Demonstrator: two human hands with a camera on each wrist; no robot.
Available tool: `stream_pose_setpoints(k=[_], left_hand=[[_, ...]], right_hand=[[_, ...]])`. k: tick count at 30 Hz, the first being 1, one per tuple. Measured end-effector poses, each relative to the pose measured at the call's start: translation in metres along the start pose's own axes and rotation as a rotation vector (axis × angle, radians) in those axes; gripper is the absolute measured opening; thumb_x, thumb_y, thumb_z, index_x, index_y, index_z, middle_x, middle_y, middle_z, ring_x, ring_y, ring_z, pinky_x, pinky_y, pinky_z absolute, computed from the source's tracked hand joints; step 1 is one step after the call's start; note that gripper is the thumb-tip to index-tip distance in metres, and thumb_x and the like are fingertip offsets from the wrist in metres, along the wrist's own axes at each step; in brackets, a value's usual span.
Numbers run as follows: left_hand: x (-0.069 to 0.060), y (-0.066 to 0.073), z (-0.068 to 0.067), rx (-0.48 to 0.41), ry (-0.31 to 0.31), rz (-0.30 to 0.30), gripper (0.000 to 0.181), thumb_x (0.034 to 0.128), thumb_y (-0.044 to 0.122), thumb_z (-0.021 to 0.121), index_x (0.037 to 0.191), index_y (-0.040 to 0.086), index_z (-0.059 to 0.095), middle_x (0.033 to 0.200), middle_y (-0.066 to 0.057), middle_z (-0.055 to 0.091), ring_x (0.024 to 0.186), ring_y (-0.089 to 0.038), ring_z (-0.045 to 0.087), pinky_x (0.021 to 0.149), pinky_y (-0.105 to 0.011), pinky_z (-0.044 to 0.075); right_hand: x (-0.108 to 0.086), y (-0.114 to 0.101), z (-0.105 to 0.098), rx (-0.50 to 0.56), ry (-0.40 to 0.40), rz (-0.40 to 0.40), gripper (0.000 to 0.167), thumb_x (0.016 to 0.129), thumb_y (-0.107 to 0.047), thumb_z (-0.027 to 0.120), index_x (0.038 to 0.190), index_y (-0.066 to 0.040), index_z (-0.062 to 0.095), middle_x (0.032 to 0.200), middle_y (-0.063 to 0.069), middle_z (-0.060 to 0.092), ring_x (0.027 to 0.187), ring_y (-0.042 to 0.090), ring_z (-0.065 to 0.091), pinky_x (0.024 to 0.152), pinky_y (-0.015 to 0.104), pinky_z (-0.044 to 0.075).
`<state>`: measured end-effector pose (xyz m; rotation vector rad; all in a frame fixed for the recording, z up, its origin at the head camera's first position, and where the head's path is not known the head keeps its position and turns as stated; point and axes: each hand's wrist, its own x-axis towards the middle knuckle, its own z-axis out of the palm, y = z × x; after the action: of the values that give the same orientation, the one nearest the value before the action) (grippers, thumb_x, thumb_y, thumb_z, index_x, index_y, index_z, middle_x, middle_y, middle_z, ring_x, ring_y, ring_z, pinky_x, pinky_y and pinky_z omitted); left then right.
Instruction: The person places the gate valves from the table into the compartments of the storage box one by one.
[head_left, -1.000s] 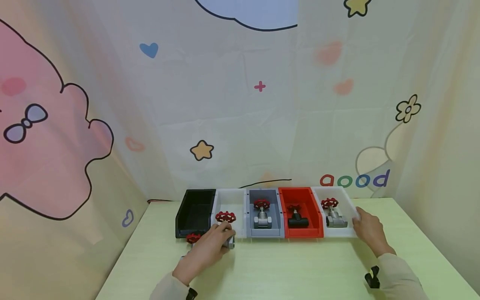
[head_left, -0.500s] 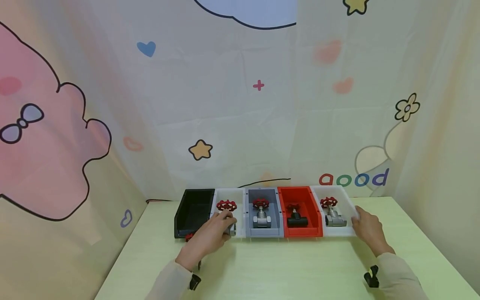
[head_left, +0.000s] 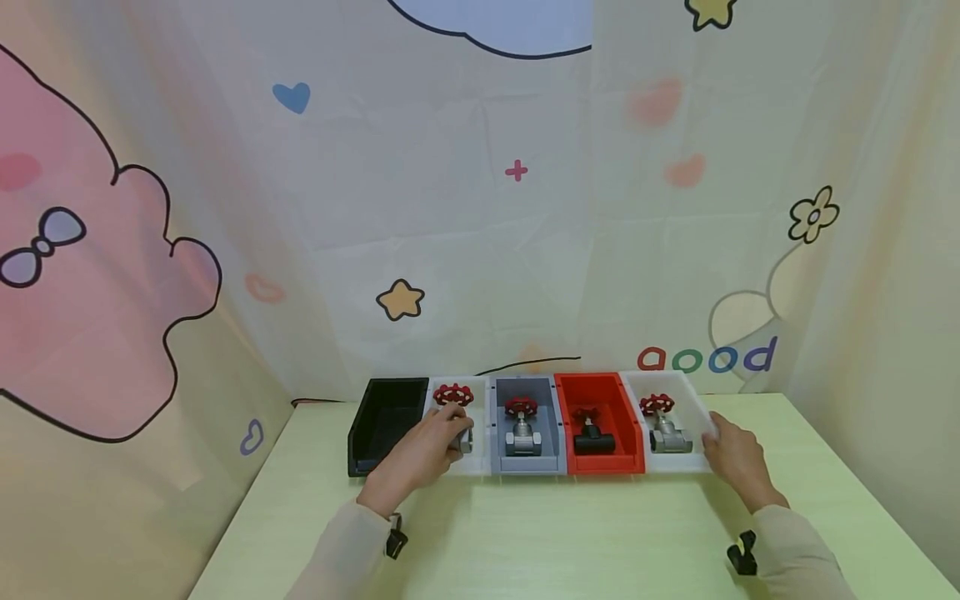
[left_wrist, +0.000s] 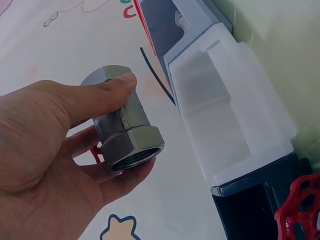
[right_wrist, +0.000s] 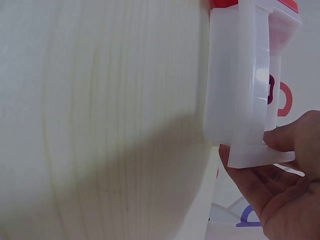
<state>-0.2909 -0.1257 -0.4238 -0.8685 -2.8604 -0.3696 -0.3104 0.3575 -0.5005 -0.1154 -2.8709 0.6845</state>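
Observation:
My left hand [head_left: 423, 446] holds a metal gate valve [left_wrist: 122, 115] by its body, thumb on one side and fingers on the other. The valve's red handwheel [head_left: 453, 394] shows beyond the fingers, over the left white bin [left_wrist: 215, 95]. The hand hides part of that bin in the head view. Far right, my right hand [head_left: 738, 458] pinches the side wall of the right white bin [right_wrist: 245, 85] between thumb and fingers. Inside that bin lies another metal valve [head_left: 667, 433] with a red handwheel.
Between the white bins stand a grey bin [head_left: 558, 458] and a red bin [head_left: 603, 392], each with a valve. A black bin [head_left: 390, 408] ends the row at left. One more red handwheel [left_wrist: 297, 210] is near it. A printed curtain [head_left: 517, 250] hangs behind the table [head_left: 570, 533].
My left hand has moved forward with the valve, from the front of the left white bin to over it. The right hand has kept its hold on the right white bin.

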Motion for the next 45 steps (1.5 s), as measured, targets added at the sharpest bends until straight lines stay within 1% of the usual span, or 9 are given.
stream_pose_setpoints(k=[5,9,15,22,26,33,36,41,45], left_hand=[[0.006,-0.006,0.0,0.006,-0.003,0.013,0.045,0.087,0.01,0.073,0.13,0.012,0.062,0.132,-0.004,0.055,0.118,-0.023,0.054,0.1,-0.037,0.05],[0.012,-0.01,0.002,0.008,-0.014,0.006,0.045,0.0885,0.01,0.072,0.133,0.013,0.061,0.135,-0.004,0.054,0.12,-0.024,0.053,0.101,-0.038,0.05],[0.02,-0.014,0.008,-0.003,-0.021,-0.022,0.047,0.0888,0.011,0.072,0.134,0.012,0.06,0.136,-0.005,0.053,0.119,-0.023,0.052,0.099,-0.039,0.051],[0.029,-0.02,0.018,-0.011,-0.039,-0.009,0.049,0.0897,0.015,0.071,0.137,0.011,0.058,0.142,-0.007,0.05,0.124,-0.027,0.051,0.1,-0.041,0.05],[0.032,-0.022,0.023,-0.008,-0.039,-0.001,0.048,0.0901,0.015,0.071,0.136,0.011,0.059,0.139,-0.007,0.051,0.121,-0.026,0.052,0.099,-0.04,0.05],[0.037,-0.026,0.029,-0.005,-0.039,-0.008,0.046,0.0895,0.013,0.071,0.134,0.009,0.061,0.138,-0.008,0.053,0.123,-0.029,0.052,0.102,-0.043,0.048],[0.04,-0.03,0.034,0.002,-0.041,-0.015,0.045,0.0893,0.013,0.071,0.133,0.01,0.061,0.138,-0.008,0.054,0.122,-0.029,0.052,0.102,-0.043,0.048],[0.043,-0.035,0.043,0.011,-0.04,-0.011,0.044,0.0875,0.011,0.072,0.131,0.009,0.063,0.133,-0.008,0.056,0.116,-0.028,0.055,0.099,-0.043,0.05],[0.045,-0.038,0.048,0.019,-0.057,-0.021,0.044,0.0876,0.011,0.071,0.131,0.01,0.063,0.133,-0.007,0.056,0.116,-0.027,0.055,0.1,-0.042,0.05]], right_hand=[[0.0,0.0,0.0,0.004,-0.006,0.008,0.049,0.097,-0.011,0.048,0.139,0.012,0.039,0.122,0.042,0.053,0.101,0.057,0.058,0.076,0.061,0.048],[0.001,0.001,0.001,0.007,-0.014,0.02,0.05,0.098,-0.012,0.048,0.14,0.012,0.037,0.124,0.042,0.053,0.1,0.056,0.058,0.075,0.059,0.049],[0.001,0.001,0.0,0.008,-0.012,0.02,0.05,0.098,-0.012,0.048,0.14,0.012,0.037,0.124,0.042,0.052,0.101,0.056,0.058,0.076,0.059,0.049],[0.001,0.0,-0.001,0.009,-0.013,0.025,0.052,0.098,-0.012,0.048,0.141,0.013,0.036,0.125,0.043,0.051,0.102,0.056,0.058,0.077,0.059,0.049],[0.001,0.0,-0.001,0.007,-0.015,0.029,0.052,0.098,-0.013,0.048,0.142,0.013,0.036,0.126,0.043,0.051,0.103,0.056,0.057,0.077,0.06,0.049],[-0.001,0.0,0.0,-0.005,0.009,0.006,0.051,0.097,-0.013,0.048,0.14,0.014,0.038,0.124,0.043,0.053,0.101,0.059,0.057,0.076,0.061,0.048],[-0.001,0.0,0.0,-0.005,0.007,0.009,0.051,0.097,-0.013,0.047,0.14,0.014,0.038,0.124,0.043,0.052,0.101,0.059,0.057,0.075,0.061,0.048],[0.0,-0.001,-0.001,0.002,-0.008,0.021,0.052,0.098,-0.013,0.047,0.141,0.013,0.037,0.125,0.043,0.052,0.103,0.058,0.057,0.076,0.06,0.048],[0.0,-0.001,-0.001,0.004,-0.01,0.022,0.052,0.098,-0.013,0.047,0.141,0.014,0.036,0.126,0.043,0.051,0.104,0.058,0.057,0.077,0.06,0.048]])
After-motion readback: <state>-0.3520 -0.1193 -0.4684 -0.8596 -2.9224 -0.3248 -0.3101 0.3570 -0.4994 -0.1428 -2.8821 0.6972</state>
